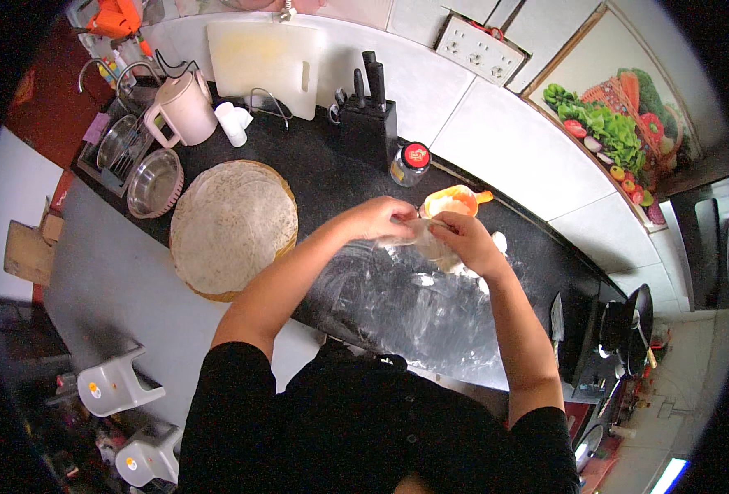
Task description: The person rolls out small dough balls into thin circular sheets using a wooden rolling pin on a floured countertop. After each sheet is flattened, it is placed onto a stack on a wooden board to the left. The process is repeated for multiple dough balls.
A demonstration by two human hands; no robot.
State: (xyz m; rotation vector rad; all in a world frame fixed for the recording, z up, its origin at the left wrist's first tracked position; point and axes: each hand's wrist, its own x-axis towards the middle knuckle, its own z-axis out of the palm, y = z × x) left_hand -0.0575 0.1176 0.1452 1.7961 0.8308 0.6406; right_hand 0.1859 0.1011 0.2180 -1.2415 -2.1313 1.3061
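Note:
My left hand (pixel 392 217) and my right hand (pixel 468 242) are close together over the black counter, pinching a thin pale sheet (pixel 433 244) between them. The sheet is blurred and partly see-through; whether it is dough or plastic film, I cannot tell. Just beyond my hands sits an orange scoop (pixel 454 200) with white powder in it. White lumps (pixel 499 241) lie beside my right wrist, and more show below the sheet. White powder is smeared across the counter (pixel 401 315) in front of me. Left of my left forearm is a round board (pixel 222 296) bearing a wide, pale, speckled round sheet or stack (pixel 235 225).
A lidded glass jar (pixel 410 165) and a black knife block (pixel 364 133) stand along the wall. A kettle (pixel 182 111), a metal bowl (pixel 154 184) and a leaning cutting board (pixel 266 62) are at the left. A knife (pixel 556 318) lies at the right, near a wok (pixel 641 327).

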